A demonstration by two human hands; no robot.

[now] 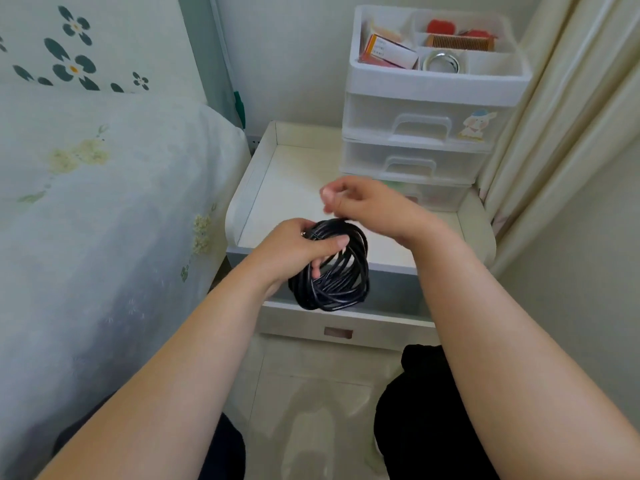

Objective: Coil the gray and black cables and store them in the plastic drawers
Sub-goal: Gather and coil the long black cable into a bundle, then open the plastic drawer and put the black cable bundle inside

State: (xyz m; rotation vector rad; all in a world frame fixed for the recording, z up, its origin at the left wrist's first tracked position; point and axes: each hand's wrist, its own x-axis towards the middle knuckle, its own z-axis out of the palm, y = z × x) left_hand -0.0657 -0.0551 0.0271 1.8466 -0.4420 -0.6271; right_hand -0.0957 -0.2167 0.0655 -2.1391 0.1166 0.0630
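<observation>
A black cable (337, 275), wound into a thick coil of several loops, hangs over the front edge of the white nightstand (287, 188). My left hand (298, 247) grips the coil's upper left side, thumb across the loops. My right hand (363, 206) hovers just above the coil's top, fingers curled and pinched, touching the topmost loop. The plastic drawers (419, 140) stand at the nightstand's back right, all of them shut. No gray cable is in sight.
The top tray (440, 74) of the drawer unit holds a comb, a tape roll and small boxes. A bed with a floral cover (104, 202) lies to the left. A curtain (561, 116) hangs on the right. The nightstand's own drawer (346, 320) is pulled out below the coil.
</observation>
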